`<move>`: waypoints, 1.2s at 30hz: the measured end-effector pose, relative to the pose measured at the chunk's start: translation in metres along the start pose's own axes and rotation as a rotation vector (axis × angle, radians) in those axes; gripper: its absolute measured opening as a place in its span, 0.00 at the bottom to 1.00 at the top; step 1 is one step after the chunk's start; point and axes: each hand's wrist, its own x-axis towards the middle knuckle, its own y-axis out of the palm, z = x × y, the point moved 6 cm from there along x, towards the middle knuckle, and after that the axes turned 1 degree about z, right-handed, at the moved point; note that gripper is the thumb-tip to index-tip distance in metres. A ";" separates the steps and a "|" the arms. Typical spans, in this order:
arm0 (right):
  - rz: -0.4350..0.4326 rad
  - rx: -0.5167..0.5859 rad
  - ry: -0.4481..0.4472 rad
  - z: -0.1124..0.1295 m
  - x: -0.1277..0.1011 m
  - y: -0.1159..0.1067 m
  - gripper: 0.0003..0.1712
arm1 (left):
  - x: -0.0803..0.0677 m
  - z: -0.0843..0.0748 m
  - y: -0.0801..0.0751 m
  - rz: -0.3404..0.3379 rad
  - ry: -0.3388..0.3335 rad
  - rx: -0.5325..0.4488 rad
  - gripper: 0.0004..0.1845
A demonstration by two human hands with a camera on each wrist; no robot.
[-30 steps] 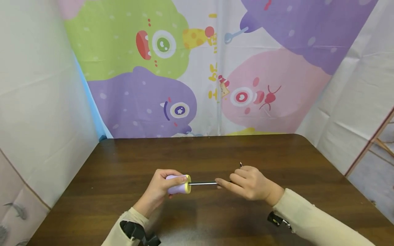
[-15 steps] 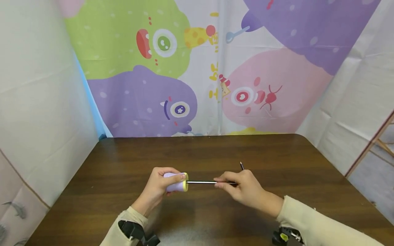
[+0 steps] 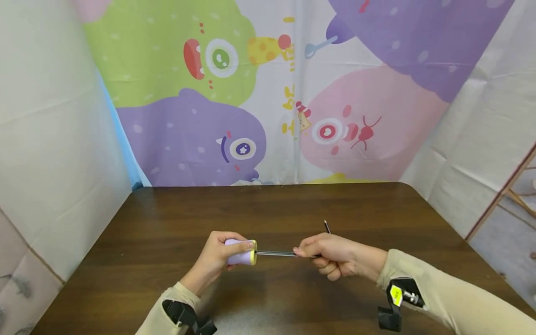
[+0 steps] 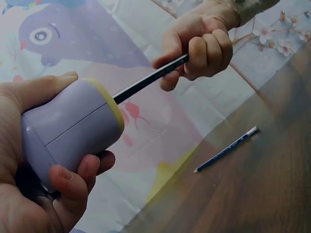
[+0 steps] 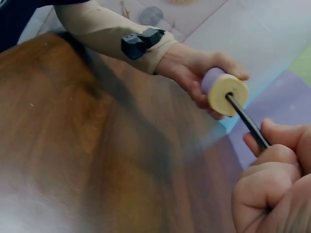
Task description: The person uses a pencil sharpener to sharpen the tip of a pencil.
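My left hand point(image 3: 214, 255) grips a lilac pencil sharpener point(image 3: 237, 253) with a yellow end, thumb on top and fingers curled beneath. A dark pencil point(image 3: 274, 253) runs level from the hole in the sharpener's yellow face point(image 5: 221, 103). Its tip is hidden inside. At the pencil's other end, my right hand point(image 3: 332, 255) pinches it between thumb and index finger, the remaining fingers curled in. Both hands are held above the table. A second, blue-dark pencil point(image 4: 226, 149) lies on the wood beyond the right hand, partly covered by it in the head view.
The brown wooden table point(image 3: 180, 209) has rounded far corners. A cartoon-print cloth point(image 3: 201, 139) hangs behind it, with pale cloths on both sides. Black camera mounts point(image 3: 391, 302) sit on the sleeves near the wrists.
The right hand has regripped and rolled over: its curled fingers were on top a second ago and now sit underneath. The left hand and sharpener have barely moved.
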 end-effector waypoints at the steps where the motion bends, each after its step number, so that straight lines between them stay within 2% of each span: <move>1: 0.005 -0.009 -0.011 0.001 0.000 -0.001 0.13 | 0.000 0.000 -0.001 0.002 0.000 0.005 0.05; 3: 0.006 -0.045 -0.050 0.006 -0.003 -0.004 0.12 | 0.001 0.000 -0.001 0.004 -0.001 0.015 0.08; 6: -0.014 -0.157 -0.127 0.015 -0.009 -0.009 0.17 | 0.002 -0.002 -0.003 0.000 -0.006 0.039 0.14; 8: -0.035 -0.269 -0.203 0.021 -0.015 -0.011 0.19 | 0.002 -0.002 -0.004 -0.017 -0.010 0.046 0.16; 10: -0.072 -0.442 -0.337 0.029 -0.020 -0.012 0.18 | 0.002 -0.004 -0.006 -0.038 -0.004 0.046 0.15; 12: -0.123 -0.701 -0.554 0.037 -0.026 -0.008 0.15 | 0.002 -0.006 -0.008 -0.052 0.008 0.039 0.13; 13: -0.158 -0.863 -0.693 0.041 -0.031 -0.004 0.15 | 0.002 -0.007 -0.009 -0.053 0.015 0.034 0.12; 16: -0.354 -1.405 -1.150 0.045 -0.045 0.013 0.14 | 0.002 -0.010 -0.008 -0.030 0.032 0.016 0.03; 17: -0.420 -1.550 -1.297 0.043 -0.049 0.019 0.14 | 0.002 -0.010 -0.007 -0.020 0.037 0.011 0.01; 19: -0.532 -1.744 -1.538 0.038 -0.053 0.028 0.15 | 0.001 -0.010 -0.006 -0.001 0.044 0.004 0.05; 21: -0.586 -1.837 -1.695 0.033 -0.053 0.033 0.15 | 0.001 -0.010 -0.004 0.016 0.049 -0.002 0.07; 24: -0.599 -1.846 -1.805 0.029 -0.050 0.034 0.14 | 0.001 -0.009 -0.003 0.021 0.047 -0.009 0.08; 27: -0.569 -1.792 -1.796 0.027 -0.044 0.032 0.13 | 0.000 -0.010 -0.003 0.007 0.049 -0.016 0.05; 30: -0.517 -1.653 -1.716 0.026 -0.039 0.030 0.13 | -0.001 -0.012 -0.004 -0.011 0.055 -0.015 0.00; 33: -0.461 -1.424 -1.599 0.026 -0.035 0.028 0.15 | -0.002 -0.014 -0.005 -0.015 0.052 -0.015 0.01; 36: -0.400 -1.185 -1.418 0.031 -0.031 0.026 0.15 | -0.002 -0.013 -0.006 -0.013 0.038 -0.020 0.05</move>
